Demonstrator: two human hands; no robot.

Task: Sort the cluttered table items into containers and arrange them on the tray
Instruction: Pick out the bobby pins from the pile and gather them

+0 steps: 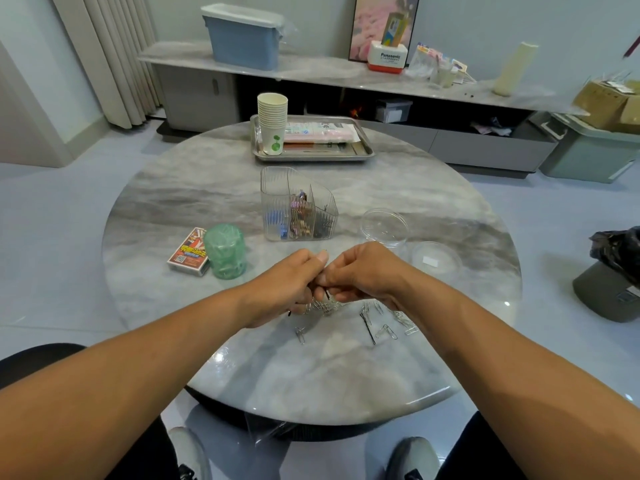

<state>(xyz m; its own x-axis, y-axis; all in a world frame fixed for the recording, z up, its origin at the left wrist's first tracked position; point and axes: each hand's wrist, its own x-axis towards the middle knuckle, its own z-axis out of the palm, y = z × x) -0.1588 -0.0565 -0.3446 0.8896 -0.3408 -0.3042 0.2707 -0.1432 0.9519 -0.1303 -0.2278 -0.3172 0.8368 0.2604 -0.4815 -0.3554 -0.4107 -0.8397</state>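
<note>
You're partway through. The clear organizer [298,206] already holds sorted clips and pins, but it sits on the tabletop [207,195], not on the far tray [363,152]. Your left hand [287,285] and right hand [363,271] pinch a dark hairpin [327,294] together. Loose paper clips [391,331] remain near you.

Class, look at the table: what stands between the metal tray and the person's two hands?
In the head view, the clear divided organizer stands between the metal tray and the hands, left and right.
</note>
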